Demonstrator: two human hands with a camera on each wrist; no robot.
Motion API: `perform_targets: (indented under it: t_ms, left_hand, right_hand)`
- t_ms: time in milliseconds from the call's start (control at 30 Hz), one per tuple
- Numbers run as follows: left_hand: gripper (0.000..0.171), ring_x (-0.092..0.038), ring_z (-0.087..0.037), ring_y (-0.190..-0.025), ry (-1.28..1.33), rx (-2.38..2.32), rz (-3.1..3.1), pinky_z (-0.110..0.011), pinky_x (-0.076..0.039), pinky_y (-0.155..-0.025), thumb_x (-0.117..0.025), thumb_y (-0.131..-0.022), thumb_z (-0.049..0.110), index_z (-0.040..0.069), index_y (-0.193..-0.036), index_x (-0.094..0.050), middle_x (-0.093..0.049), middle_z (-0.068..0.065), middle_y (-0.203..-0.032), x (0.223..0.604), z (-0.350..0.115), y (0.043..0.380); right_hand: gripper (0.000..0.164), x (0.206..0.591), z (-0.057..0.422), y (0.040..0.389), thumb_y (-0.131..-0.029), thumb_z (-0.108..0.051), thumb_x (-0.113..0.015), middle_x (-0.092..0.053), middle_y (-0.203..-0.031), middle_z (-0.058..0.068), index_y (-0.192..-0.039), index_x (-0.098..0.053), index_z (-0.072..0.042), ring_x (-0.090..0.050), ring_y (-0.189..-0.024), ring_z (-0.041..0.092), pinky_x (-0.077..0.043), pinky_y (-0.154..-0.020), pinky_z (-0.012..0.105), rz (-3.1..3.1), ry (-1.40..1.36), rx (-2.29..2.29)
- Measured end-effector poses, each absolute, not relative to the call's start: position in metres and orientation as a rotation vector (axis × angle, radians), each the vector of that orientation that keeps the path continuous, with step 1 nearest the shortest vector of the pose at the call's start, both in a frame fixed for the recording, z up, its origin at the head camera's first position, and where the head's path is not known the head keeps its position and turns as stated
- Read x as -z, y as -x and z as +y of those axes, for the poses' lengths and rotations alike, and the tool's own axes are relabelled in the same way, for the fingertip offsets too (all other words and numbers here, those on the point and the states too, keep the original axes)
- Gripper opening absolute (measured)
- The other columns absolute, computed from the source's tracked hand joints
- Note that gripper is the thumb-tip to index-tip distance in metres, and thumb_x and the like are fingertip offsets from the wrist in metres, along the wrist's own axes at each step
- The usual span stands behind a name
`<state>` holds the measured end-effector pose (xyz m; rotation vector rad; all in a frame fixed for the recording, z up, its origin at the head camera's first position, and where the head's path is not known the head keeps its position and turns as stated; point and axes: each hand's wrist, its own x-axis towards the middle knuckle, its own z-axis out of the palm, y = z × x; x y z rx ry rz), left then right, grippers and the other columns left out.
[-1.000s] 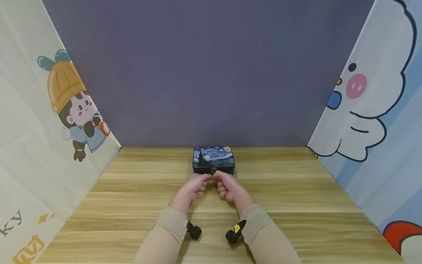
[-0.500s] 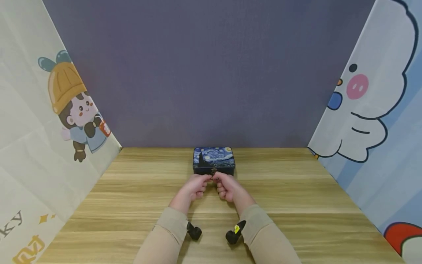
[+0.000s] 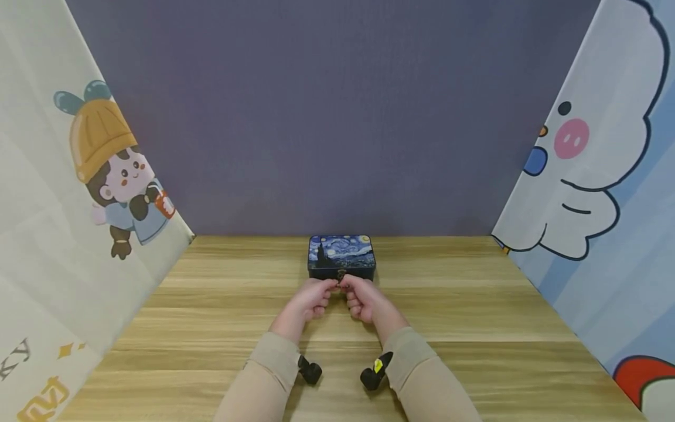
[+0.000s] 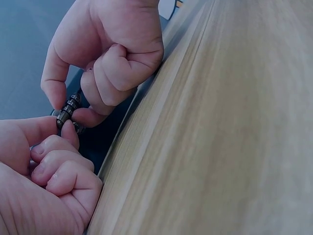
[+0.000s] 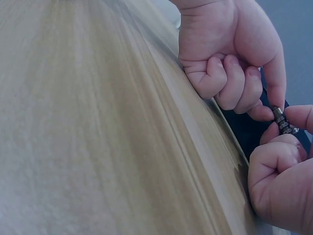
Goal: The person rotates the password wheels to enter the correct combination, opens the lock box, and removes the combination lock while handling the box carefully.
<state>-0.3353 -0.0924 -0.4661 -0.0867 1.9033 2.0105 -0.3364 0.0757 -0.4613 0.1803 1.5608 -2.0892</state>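
A small rectangular tin box with a swirling night-sky picture on its lid lies closed at the table's back edge. At its front clasp is a small dark metal combination padlock with ringed dials, also seen in the right wrist view as a padlock. My left hand pinches one end of it between thumb and forefinger. From the other side, my right hand pinches the opposite end the same way. The other fingers of both hands are curled in. Fingertips partly hide the padlock.
The box stands on a wood-grain table below a dark purple-grey back wall. Cartoon-printed cloths flank the table on both sides. A black wrist camera sits on each sleeve.
Both hands stay in place at the clasp and the box has not moved. In the head view, slightly less of the padlock shows between the fingertips than one second ago.
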Motion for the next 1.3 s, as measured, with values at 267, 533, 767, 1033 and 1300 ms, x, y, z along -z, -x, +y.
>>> perform_targets:
  t_ms: [267, 533, 767, 1033, 1300]
  left_hand:
    - [0.028, -0.022, -0.006, -0.045, 0.088, -2.012, 1.899, -0.021, -0.021, -0.04, -0.061, -0.1, 0.027, 0.0, -0.094, -0.061, -0.032, 0.008, -0.059, 0.4659, -0.0927, 0.3356]
    - [0.027, -0.023, -0.006, -0.046, 0.089, -1.998, 1.887, -0.021, -0.022, -0.04, -0.061, -0.099, 0.026, -0.001, -0.095, -0.062, -0.033, 0.007, -0.059, 0.4728, -0.093, 0.3349]
    - [0.027, -0.022, -0.006, -0.046, 0.1, -2.007, 1.897, -0.021, -0.021, -0.04, -0.061, -0.099, 0.027, 0.001, -0.093, -0.062, -0.033, 0.008, -0.059, 0.4707, -0.0922, 0.3356]
    - [0.027, -0.022, -0.006, -0.046, 0.092, -2.004, 1.895, -0.022, -0.022, -0.04, -0.061, -0.1, 0.028, 0.002, -0.093, -0.061, -0.033, 0.007, -0.06, 0.4678, -0.0921, 0.3356]
    - [0.027, -0.022, -0.005, -0.045, 0.079, -2.011, 1.883, -0.02, -0.022, -0.04, -0.06, -0.1, 0.026, 0.001, -0.093, -0.061, -0.034, 0.008, -0.059, 0.4665, -0.0915, 0.3365]
  right_hand:
    - [0.017, 0.4599, 0.0754, 0.3365, -0.084, -0.017, -0.06, -0.029, -0.056, -0.01, -0.074, -0.048, -0.012, -0.023, -0.042, 0.003, -0.02, -0.038, 0.018, 1.561, -0.184, 2.095]
    - [0.019, 0.4659, 0.075, 0.3346, -0.083, -0.017, -0.061, -0.029, -0.055, -0.01, -0.071, -0.047, -0.014, -0.023, -0.042, 0.003, -0.02, -0.038, 0.018, 1.552, -0.219, 2.085]
    - [0.018, 0.4633, 0.0755, 0.3355, -0.082, -0.017, -0.061, -0.029, -0.055, -0.01, -0.071, -0.048, -0.014, -0.023, -0.042, 0.003, -0.019, -0.038, 0.018, 1.555, -0.204, 2.095]
    - [0.019, 0.4616, 0.0771, 0.3362, -0.082, -0.019, -0.062, -0.03, -0.055, -0.009, -0.072, -0.048, -0.013, -0.024, -0.041, 0.004, -0.02, -0.037, 0.019, 1.549, -0.212, 2.089]
    - [0.018, 0.4619, 0.0755, 0.3371, -0.082, -0.019, -0.061, -0.028, -0.055, -0.01, -0.072, -0.046, -0.013, -0.023, -0.039, 0.002, -0.018, -0.037, 0.018, 1.557, -0.204, 2.083]
